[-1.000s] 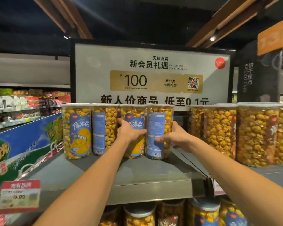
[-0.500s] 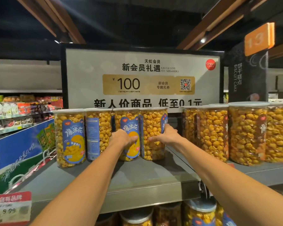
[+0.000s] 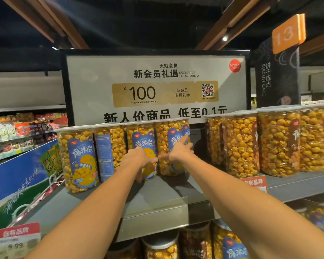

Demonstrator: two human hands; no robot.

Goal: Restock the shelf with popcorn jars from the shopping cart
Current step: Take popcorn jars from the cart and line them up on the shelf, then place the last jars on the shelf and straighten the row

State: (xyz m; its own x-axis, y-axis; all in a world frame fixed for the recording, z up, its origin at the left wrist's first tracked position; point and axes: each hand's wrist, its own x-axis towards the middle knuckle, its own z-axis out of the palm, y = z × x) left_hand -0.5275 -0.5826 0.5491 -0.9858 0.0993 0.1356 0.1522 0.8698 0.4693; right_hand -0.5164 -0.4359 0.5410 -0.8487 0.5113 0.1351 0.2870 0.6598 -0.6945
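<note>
Both grips lie open: left hand (image 3: 141, 158) and right hand (image 3: 178, 151) touch shelved jars (image 3: 158, 146), facing labels; next, back to the cart.

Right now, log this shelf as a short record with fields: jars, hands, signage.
blue-label jars: four in a row on the grey shelf, lids on
third jar: left hand touches its front, label facing out
fourth jar: right hand rests against it, fingers straight
brown-label jars: grouped to the right, apart from the blue row
sign: stands behind the blue row, reads 100
price tag: lower left, 9.99
</note>
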